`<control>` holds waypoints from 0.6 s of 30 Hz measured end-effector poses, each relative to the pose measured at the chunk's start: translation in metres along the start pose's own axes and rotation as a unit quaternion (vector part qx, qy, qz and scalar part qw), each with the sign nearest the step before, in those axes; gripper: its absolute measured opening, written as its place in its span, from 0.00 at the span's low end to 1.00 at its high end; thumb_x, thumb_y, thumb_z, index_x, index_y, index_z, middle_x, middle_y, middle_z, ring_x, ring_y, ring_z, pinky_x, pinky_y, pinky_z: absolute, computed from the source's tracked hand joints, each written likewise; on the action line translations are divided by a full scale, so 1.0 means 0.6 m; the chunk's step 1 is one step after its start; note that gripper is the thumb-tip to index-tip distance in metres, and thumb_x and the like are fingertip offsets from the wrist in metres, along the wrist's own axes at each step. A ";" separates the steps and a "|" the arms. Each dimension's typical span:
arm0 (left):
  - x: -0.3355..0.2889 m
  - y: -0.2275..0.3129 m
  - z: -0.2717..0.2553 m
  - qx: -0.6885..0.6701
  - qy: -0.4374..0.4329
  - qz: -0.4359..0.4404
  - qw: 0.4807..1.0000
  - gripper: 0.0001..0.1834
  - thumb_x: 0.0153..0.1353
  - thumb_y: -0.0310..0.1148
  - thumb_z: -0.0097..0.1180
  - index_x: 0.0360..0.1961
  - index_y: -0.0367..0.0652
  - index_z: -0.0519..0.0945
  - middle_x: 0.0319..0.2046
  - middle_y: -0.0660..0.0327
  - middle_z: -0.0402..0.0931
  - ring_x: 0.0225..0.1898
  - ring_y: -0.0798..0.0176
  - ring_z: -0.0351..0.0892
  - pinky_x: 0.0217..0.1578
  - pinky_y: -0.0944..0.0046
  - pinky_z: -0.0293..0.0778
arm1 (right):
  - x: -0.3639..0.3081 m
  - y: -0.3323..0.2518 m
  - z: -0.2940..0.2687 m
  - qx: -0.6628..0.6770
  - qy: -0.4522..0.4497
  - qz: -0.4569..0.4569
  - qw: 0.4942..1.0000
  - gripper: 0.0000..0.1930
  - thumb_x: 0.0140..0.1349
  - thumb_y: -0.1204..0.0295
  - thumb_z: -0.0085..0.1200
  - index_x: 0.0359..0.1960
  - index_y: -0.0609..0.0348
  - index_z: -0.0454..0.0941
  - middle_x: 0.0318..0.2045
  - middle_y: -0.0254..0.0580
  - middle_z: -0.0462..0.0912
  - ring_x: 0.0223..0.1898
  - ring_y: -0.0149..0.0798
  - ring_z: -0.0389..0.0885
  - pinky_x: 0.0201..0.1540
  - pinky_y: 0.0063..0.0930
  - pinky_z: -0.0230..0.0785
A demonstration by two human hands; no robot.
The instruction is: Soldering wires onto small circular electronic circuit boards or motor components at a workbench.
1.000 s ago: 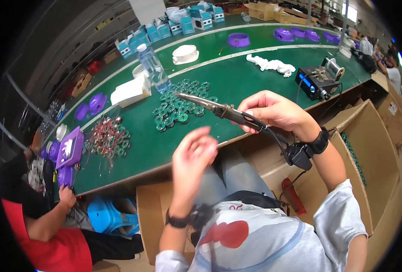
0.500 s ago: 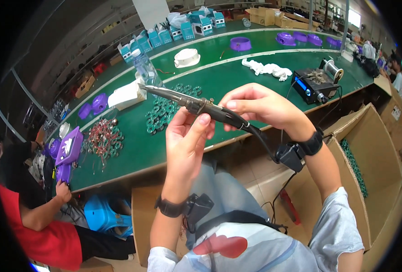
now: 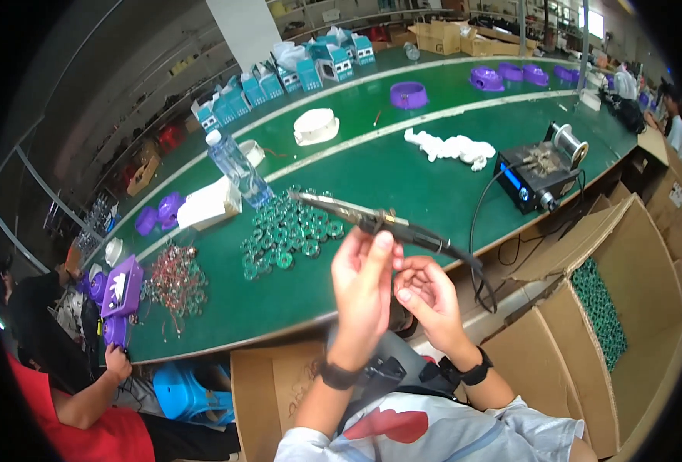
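Observation:
A dark soldering iron (image 3: pixel 414 234) with a long metal tip and a black cable slants above the green workbench, its tip toward the upper left. My left hand (image 3: pixel 362 281) grips it from below, thumb along its side. Just right of and below that, my right hand (image 3: pixel 435 308) has its fingers loosely curled and apart, off the iron, with nothing visible in it. Beyond the tip, many small green ring-shaped parts (image 3: pixel 283 235) lie in a pile. A black soldering station (image 3: pixel 527 181) with a lit blue display stands to the right, a wire spool (image 3: pixel 570 144) on it.
A water bottle (image 3: pixel 237 169), white box (image 3: pixel 212 204) and wired parts (image 3: pixel 175 281) lie left. White cloth (image 3: pixel 452 146) and a purple bowl (image 3: pixel 409 95) are farther back. Open cardboard boxes (image 3: pixel 537 350) stand right of my lap. A person in red (image 3: pixel 87 427) works at left.
My right hand has come off the soldering iron and dropped down beside my left hand. The iron, held in my left hand, has shifted right and lower in view.

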State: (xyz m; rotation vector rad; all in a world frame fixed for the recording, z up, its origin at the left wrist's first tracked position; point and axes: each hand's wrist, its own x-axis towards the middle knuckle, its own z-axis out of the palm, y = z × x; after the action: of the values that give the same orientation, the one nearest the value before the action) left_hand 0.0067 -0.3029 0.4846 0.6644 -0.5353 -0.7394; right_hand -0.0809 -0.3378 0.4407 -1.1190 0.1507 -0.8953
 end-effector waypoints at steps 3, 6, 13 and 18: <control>-0.003 -0.001 -0.019 -0.026 -0.015 0.009 1.000 0.10 0.55 0.24 0.51 0.39 0.34 0.71 0.27 0.63 0.71 0.26 0.73 0.68 0.27 0.76 0.66 | 0.034 0.016 0.008 0.089 0.013 -0.060 0.994 0.17 0.53 0.76 0.50 0.44 0.65 0.63 0.33 0.38 0.73 0.34 0.29 0.71 0.42 0.21 0.63; -0.011 -0.011 -0.026 -0.044 0.002 -0.023 0.999 0.10 0.55 0.22 0.50 0.40 0.35 0.71 0.29 0.63 0.71 0.26 0.75 0.68 0.27 0.77 0.66 | 0.043 0.025 0.020 0.137 0.085 -0.084 0.983 0.19 0.51 0.73 0.55 0.43 0.65 0.64 0.32 0.40 0.74 0.31 0.29 0.72 0.36 0.19 0.66; -0.025 -0.031 -0.063 -0.105 0.008 -0.088 0.991 0.09 0.55 0.26 0.52 0.38 0.39 0.71 0.32 0.65 0.72 0.33 0.76 0.69 0.33 0.77 0.66 | 0.058 0.056 0.017 0.070 0.101 -0.118 0.985 0.17 0.48 0.68 0.56 0.36 0.63 0.66 0.29 0.40 0.68 0.33 0.32 0.68 0.36 0.23 0.63; -0.013 -0.020 -0.076 -0.139 -0.005 -0.121 0.983 0.11 0.56 0.25 0.50 0.41 0.36 0.69 0.37 0.61 0.71 0.40 0.70 0.70 0.42 0.71 0.67 | 0.062 0.070 0.017 0.013 0.118 -0.098 0.988 0.17 0.48 0.69 0.53 0.37 0.63 0.65 0.32 0.41 0.69 0.37 0.34 0.67 0.44 0.26 0.60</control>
State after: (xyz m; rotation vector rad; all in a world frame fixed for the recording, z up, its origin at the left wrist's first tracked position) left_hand 0.0261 -0.2874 0.4433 0.4698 -0.3535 -1.0251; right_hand -0.0282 -0.3504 0.4222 -1.0130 0.2249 -1.2020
